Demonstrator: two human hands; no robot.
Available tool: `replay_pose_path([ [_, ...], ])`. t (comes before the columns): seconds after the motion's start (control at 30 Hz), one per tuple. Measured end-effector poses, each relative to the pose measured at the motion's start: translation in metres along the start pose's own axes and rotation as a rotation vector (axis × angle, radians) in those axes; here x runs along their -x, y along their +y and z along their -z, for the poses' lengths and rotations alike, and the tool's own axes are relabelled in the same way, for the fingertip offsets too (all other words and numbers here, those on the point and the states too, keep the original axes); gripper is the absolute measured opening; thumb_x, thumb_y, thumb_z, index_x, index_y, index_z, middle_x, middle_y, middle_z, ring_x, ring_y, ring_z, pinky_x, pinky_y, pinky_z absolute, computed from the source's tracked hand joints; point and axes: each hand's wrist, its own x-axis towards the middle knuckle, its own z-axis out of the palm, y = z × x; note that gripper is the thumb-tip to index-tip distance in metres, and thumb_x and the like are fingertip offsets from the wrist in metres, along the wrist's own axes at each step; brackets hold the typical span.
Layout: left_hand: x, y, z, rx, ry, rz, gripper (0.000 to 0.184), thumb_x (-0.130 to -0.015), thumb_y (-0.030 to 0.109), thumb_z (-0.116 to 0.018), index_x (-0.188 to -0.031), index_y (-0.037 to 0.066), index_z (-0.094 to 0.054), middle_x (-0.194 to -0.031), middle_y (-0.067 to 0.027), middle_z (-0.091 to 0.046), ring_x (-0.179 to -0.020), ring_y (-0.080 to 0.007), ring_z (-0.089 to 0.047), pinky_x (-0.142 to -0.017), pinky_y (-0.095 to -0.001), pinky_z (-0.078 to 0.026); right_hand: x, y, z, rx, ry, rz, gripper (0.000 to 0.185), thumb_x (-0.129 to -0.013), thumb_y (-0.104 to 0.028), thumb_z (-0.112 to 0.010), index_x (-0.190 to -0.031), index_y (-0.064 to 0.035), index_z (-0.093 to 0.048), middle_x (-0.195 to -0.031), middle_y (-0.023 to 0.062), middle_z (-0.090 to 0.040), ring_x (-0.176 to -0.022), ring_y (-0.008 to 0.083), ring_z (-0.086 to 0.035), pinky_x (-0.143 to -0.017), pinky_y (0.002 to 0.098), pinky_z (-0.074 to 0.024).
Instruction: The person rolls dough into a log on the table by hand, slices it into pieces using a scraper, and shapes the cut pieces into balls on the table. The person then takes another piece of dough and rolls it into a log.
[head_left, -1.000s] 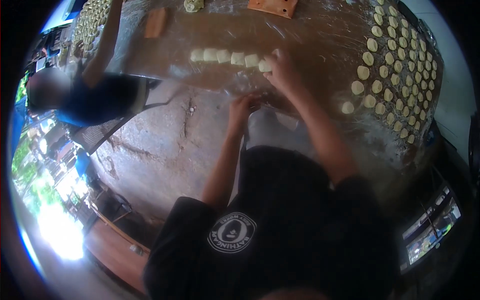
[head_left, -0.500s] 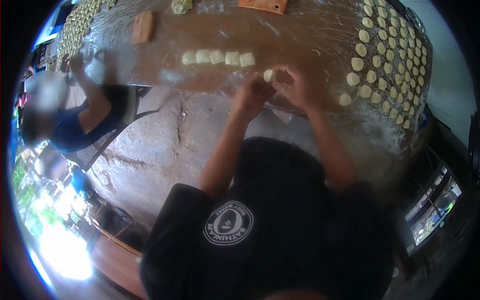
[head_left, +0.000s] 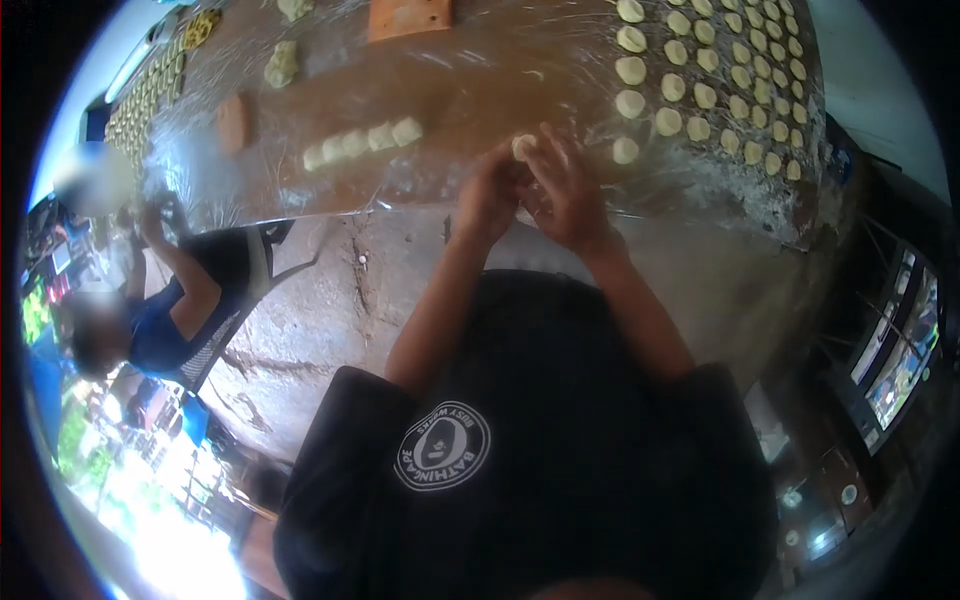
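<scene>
My left hand [head_left: 488,198] and my right hand [head_left: 568,195] are close together above the near edge of the table. A small pale dough ball [head_left: 524,148] is between their fingertips, gripped from both sides. The fingers of both hands are curled, and part of the dough is hidden behind them. Left of my hands, a short row of cut dough pieces [head_left: 362,143] lies on the table, the pieces touching one another.
Many flattened dough rounds [head_left: 668,122] cover the right end of the plastic-covered table [head_left: 500,85]. Farther back are a dough lump [head_left: 282,64], an orange-brown board [head_left: 410,18] and a smaller block [head_left: 233,124]. A co-worker [head_left: 165,320] sits at the left by more dough pieces.
The view has swung to the right, so the table things appear shifted left. My right hand's fingers have moved from an arch beside the dough ball to close against it.
</scene>
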Motion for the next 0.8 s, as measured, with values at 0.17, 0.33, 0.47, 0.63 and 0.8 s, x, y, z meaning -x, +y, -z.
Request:
replay_pose_path([
  [0.17,-0.006,-0.032,-0.019,-0.197,-0.03,-0.032,0.038,-0.101,0.02,-0.062,-0.134,0.002,-0.057,-0.121,-0.0101,-0.067,-0.109,-0.0199,-0.066,-0.089,-0.0316,-0.055,0.033,0.027,0.022,-0.13,0.093,-0.02,0.062,-0.088,-0.018,-0.072,-0.146,-0.0078,-0.053,-0.146,0.0193,-0.053,-0.134,0.0408,-0.05,-0.113,0.051,-0.0395],
  [0.33,-0.014,-0.075,-0.037,-0.39,0.023,0.112,0.039,-0.098,0.013,-0.069,-0.133,-0.001,-0.059,-0.12,-0.0105,-0.069,-0.11,-0.0189,-0.067,-0.092,-0.0332,-0.054,0.064,0.049,0.058,-0.193,0.168,-0.251,0.07,-0.083,-0.009,-0.077,-0.147,-0.0056,-0.049,-0.138,0.0179,-0.06,-0.128,0.0384,-0.056,-0.11,0.0479,-0.0432],
  [0.47,-0.015,-0.124,-0.057,-0.449,0.021,0.131,0.039,-0.097,0.013,-0.07,-0.131,-0.001,-0.06,-0.115,-0.0091,-0.07,-0.103,-0.017,-0.067,-0.087,-0.0308,-0.054,0.09,0.084,0.068,-0.321,0.108,-0.334,0.073,-0.082,-0.008,-0.078,-0.148,-0.0058,-0.047,-0.133,0.0179,-0.063,-0.123,0.0377,-0.06,-0.104,0.046,-0.0479],
  [0.63,-0.029,-0.167,-0.086,-0.447,0.064,0.033,0.044,-0.096,0.013,-0.072,-0.135,-0.002,-0.056,-0.113,-0.0083,-0.07,-0.095,-0.0133,-0.065,-0.082,-0.0286,-0.053,0.105,0.12,0.086,-0.404,0.074,-0.337,0.071,-0.084,-0.008,-0.077,-0.148,-0.0053,-0.047,-0.128,0.0179,-0.067,-0.117,0.0369,-0.065,-0.098,0.0436,-0.0528],
  [0.8,-0.058,-0.196,-0.103,-0.495,0.182,-0.017,0.044,-0.097,0.011,-0.069,-0.136,-0.002,-0.052,-0.113,-0.0087,-0.068,-0.096,-0.0159,-0.066,-0.084,-0.0301,-0.055,0.099,0.155,0.099,-0.345,0.093,-0.316,0.067,-0.086,-0.009,-0.076,-0.148,-0.007,-0.048,-0.127,0.0182,-0.067,-0.114,0.0356,-0.067,-0.095,0.0421,-0.0547],
])
